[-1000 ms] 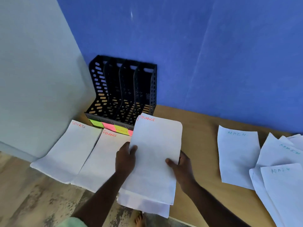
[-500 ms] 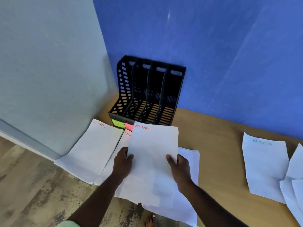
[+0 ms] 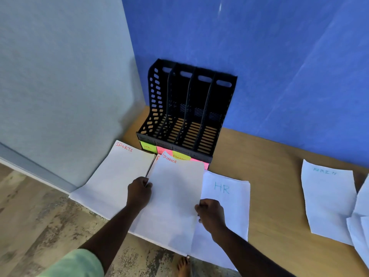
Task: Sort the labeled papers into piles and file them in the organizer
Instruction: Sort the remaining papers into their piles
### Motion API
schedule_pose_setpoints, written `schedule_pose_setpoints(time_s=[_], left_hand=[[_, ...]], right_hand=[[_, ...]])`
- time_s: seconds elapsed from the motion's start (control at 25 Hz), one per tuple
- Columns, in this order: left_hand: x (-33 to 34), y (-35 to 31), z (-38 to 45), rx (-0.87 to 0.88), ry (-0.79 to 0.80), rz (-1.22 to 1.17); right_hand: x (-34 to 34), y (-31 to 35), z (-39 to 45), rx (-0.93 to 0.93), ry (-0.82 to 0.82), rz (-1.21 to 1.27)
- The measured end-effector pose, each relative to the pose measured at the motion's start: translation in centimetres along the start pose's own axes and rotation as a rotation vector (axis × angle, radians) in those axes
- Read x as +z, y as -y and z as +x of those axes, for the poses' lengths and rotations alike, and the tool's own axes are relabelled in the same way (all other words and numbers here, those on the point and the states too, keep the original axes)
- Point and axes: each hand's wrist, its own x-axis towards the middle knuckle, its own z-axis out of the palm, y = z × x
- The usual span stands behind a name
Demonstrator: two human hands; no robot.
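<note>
In the head view, the sorting is looking well under way while the filing is not yet begun: the black organizer [image 3: 187, 112] is standing in the corner of the worktop [image 3: 279, 196] against the blue wall, and all four of its slots are showing nothing but their slatted floors. A SPORTS pile [image 3: 111, 176] is lying at the left front edge, an HR pile [image 3: 227, 200] is lying further right, and between them the person is holding a FINANCE sheet [image 3: 175, 196] over what appears to be a FINANCE pile, judging by the red lettering peeking out beneath its top-left corner. The left hand [image 3: 139, 192] is pinching the sheet's left edge with curled fingers and thumb, and the right hand [image 3: 209, 214] is gripping its right edge, fingers folded round the paper. Well apart to the right, an ADMIN sheet [image 3: 327, 200] is lying alone beside a few loose overlapping sheets [image 3: 359, 232], so that group is probably still needing to be squared up. The coloured sticky labels [image 3: 171, 152] on the organizer's front lip are partly hidden by the raised sheet; only one reading "FINAN…" is legible and the green one is too faint to read with confidence. The loose sheets at the right are being cut off by the frame edge, their labels out of sight, and how many pages each pile is holding cannot be told.
</note>
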Motion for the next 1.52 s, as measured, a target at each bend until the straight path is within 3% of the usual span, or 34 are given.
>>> schedule_pose_setpoints(time_s=[0.4, 0.56, 0.72, 1.04, 1.52], left_hand=[[-0.8, 1.8, 2.9, -0.051, -0.053, 0.049], [-0.6, 1.9, 2.9, 0.005, -0.12, 0.108], [0.2, 1.0, 2.2, 0.099, -0.134, 0.023], [5.5, -2.9, -1.0, 0.333, 0.065, 0.025], [18.2, -15.4, -9.6, 0.371, 0.384, -0.108]], right_hand=[[3.0, 1.8, 1.9, 0.0, -0.013, -0.148], [2.4, 1.5, 1.9, 0.003, -0.047, -0.201], [0.6, 1.0, 2.3, 0.006, -0.098, -0.196], [-4.4, 0.0, 2.0, 0.101, -0.151, 0.012], [-21.3, -11.8, 1.9, 0.23, -0.385, 0.159]])
